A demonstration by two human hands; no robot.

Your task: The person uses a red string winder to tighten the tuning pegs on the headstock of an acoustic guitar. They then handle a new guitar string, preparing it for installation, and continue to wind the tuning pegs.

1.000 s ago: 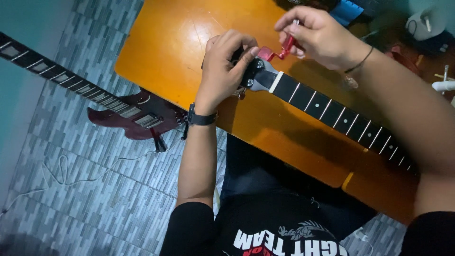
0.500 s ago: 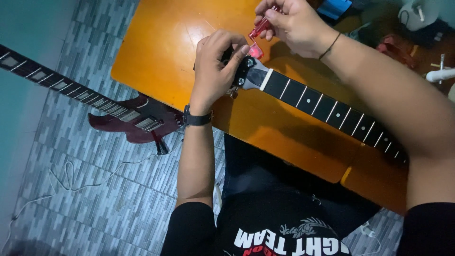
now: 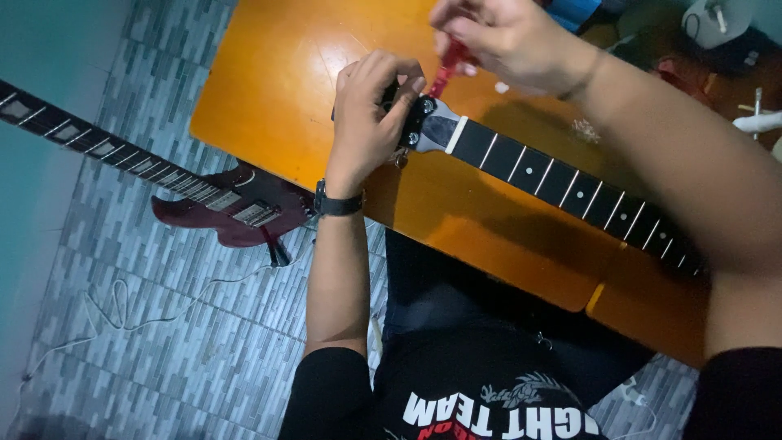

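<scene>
Both hands grip: left [image 3: 371, 122] clamps guitar headstock [image 3: 423, 122], right [image 3: 505, 41] pinches red tool [image 3: 444, 75].

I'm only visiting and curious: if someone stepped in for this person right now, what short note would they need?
Left hand: wrapped around the guitar headstock, holding it on the orange table.
Right hand: pinching a small red tool, tip down at the headstock's tuning pegs.
Guitar neck lies across the table with no strings visible on it.
A dark red guitar lies on the tiled floor to the left.
Done: cannot tell how many pegs are finished.
Left: probably the work at the pegs; stringing not yet done.
</scene>
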